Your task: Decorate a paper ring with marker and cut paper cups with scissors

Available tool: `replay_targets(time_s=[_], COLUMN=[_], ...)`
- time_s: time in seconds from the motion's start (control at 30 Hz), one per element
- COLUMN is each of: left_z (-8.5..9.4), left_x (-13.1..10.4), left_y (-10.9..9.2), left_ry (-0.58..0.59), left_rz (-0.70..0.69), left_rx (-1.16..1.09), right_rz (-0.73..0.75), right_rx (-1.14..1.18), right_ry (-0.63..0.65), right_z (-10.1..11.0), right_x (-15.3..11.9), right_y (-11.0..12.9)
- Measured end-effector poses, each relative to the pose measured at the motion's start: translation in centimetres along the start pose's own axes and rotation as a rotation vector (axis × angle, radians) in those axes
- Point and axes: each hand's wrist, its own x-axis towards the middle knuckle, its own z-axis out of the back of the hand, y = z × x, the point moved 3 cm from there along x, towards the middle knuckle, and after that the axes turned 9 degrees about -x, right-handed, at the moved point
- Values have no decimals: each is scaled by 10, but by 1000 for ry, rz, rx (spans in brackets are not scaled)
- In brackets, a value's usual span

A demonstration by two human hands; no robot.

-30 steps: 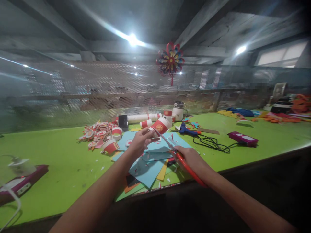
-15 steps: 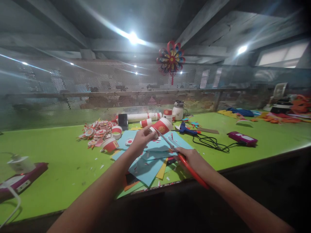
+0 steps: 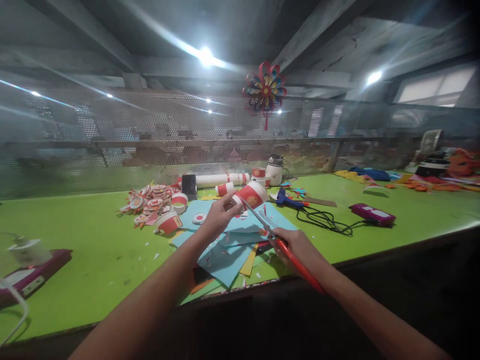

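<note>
A red and white paper cup with a gold emblem is tilted on its side above blue paper sheets, held in the closed fingers of my left hand. My right hand is wrapped round red-handled scissors. Their blades are spread apart, one reaching up to the cup's near side; whether it bites into the wall I cannot tell. Under both hands lie blue paper sheets with small scraps on them. A cut cup piece and a red and white paper ring lie left of the sheets.
Behind the sheets are a phone, a long white tube and a lidded bottle. A heap of paper discs lies to the left. Rightward, a blue glue gun trails black cable to a purple power strip.
Both hands, the cup and the scissors stay almost in place. The cup is turned very slightly, and the whole view has shifted a little.
</note>
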Motion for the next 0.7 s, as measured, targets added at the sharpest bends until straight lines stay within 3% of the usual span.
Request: replay_targets(time_s=[0.3, 0.7], left_z=[-8, 0], left_x=[-4, -4], left_y=[-6, -5], left_ry=[64, -18], left_rz=[101, -14], left_rx=[-155, 3], right_rz=[19, -14], right_rx=[51, -7], right_ry=[-13, 3], right_z=[3, 2], right_x=[-1, 4], right_y=[-4, 2])
